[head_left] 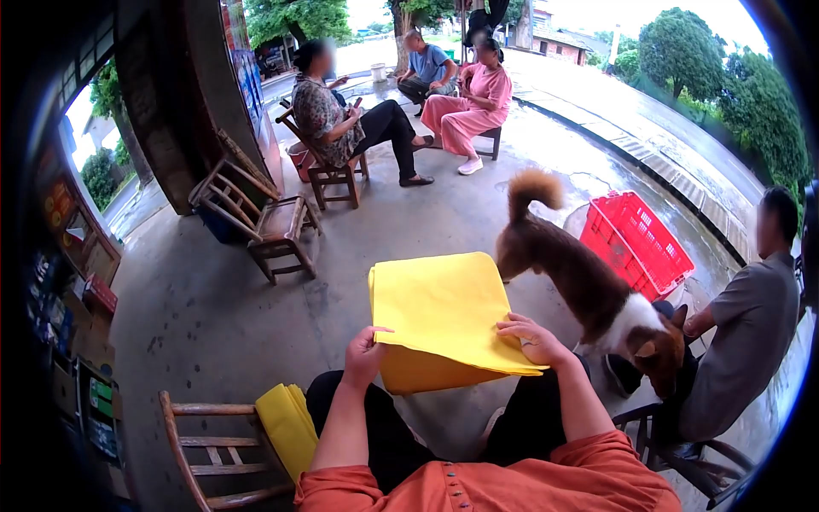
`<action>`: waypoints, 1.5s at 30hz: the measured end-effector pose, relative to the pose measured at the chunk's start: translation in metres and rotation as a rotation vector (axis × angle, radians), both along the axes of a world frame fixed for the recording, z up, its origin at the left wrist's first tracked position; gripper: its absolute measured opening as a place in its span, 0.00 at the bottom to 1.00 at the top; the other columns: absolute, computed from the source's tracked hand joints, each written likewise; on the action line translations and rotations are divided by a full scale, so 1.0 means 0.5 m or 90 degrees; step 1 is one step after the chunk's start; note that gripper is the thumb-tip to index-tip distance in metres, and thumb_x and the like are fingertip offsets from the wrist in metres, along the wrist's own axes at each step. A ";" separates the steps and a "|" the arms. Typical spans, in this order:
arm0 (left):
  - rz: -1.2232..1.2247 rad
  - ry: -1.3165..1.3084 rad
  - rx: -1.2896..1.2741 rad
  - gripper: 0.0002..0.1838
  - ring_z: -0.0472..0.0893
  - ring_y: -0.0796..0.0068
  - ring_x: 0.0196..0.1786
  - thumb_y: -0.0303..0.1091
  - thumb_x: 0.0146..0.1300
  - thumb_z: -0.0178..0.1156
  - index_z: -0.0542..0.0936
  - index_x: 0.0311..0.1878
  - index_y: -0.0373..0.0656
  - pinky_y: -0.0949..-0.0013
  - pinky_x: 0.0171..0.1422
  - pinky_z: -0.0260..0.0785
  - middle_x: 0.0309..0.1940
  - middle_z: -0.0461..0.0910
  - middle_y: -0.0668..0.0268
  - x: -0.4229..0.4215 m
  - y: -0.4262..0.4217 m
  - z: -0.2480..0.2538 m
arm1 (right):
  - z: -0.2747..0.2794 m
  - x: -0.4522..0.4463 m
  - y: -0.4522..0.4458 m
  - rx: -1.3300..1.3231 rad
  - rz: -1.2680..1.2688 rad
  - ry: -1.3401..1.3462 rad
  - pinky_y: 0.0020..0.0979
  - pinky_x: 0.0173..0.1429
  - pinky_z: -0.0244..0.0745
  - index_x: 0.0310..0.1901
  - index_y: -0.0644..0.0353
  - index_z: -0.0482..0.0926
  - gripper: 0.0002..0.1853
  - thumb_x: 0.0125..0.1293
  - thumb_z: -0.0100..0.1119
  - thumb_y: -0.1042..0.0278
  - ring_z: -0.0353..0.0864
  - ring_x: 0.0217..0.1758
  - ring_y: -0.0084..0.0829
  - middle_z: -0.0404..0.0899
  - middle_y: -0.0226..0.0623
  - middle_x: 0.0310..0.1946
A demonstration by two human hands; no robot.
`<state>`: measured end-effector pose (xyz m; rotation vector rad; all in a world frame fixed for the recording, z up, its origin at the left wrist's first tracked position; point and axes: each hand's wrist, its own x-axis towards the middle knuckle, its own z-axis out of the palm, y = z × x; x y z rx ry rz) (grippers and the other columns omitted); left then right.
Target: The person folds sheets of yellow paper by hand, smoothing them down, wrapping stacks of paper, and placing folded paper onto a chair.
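A yellow cloth-like sheet [439, 299] lies flat over a yellow block-shaped bundle [435, 371] in front of my lap. My left hand [367, 352] is closed on the sheet's near left corner, with the thumb along its edge. Resting on top near the right edge, my right hand [536, 339] has its fingers stretched over the sheet. The sheet's near right corner sticks out past the bundle, below that hand. More folded yellow cloth [288, 428] sits on a wooden chair [209, 442] to my left.
A brown and white dog [589, 286] stands close on my right, beside a red plastic crate [636, 243]. A seated person [742, 341] is at far right. Three people sit ahead near the road. Another wooden chair [277, 224] stands ahead left; boxes [90, 341] line the left side.
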<state>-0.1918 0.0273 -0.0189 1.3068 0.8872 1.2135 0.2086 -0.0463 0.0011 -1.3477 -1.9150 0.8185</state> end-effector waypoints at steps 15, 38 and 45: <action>-0.034 0.010 -0.097 0.08 0.85 0.77 0.43 0.29 0.71 0.65 0.83 0.50 0.38 0.72 0.53 0.77 0.43 0.86 0.67 -0.023 0.018 0.003 | -0.050 0.001 -0.055 -0.035 -0.134 0.296 0.36 0.76 0.65 0.53 0.55 0.87 0.13 0.68 0.67 0.76 0.71 0.74 0.37 0.84 0.33 0.59; 0.113 0.228 0.283 0.11 0.82 0.62 0.59 0.24 0.66 0.63 0.86 0.50 0.38 0.63 0.68 0.73 0.56 0.84 0.54 0.016 0.033 -0.038 | -0.133 -0.004 -0.005 -0.089 -0.477 0.496 0.27 0.50 0.76 0.54 0.59 0.80 0.11 0.76 0.53 0.69 0.81 0.45 0.23 0.82 0.30 0.46; 0.050 0.139 0.167 0.09 0.80 0.62 0.61 0.21 0.66 0.60 0.85 0.48 0.36 0.61 0.70 0.73 0.59 0.81 0.55 -0.003 0.045 -0.044 | -0.107 -0.036 -0.086 -0.150 -0.494 0.559 0.26 0.49 0.74 0.51 0.57 0.80 0.09 0.77 0.54 0.65 0.79 0.43 0.20 0.82 0.27 0.42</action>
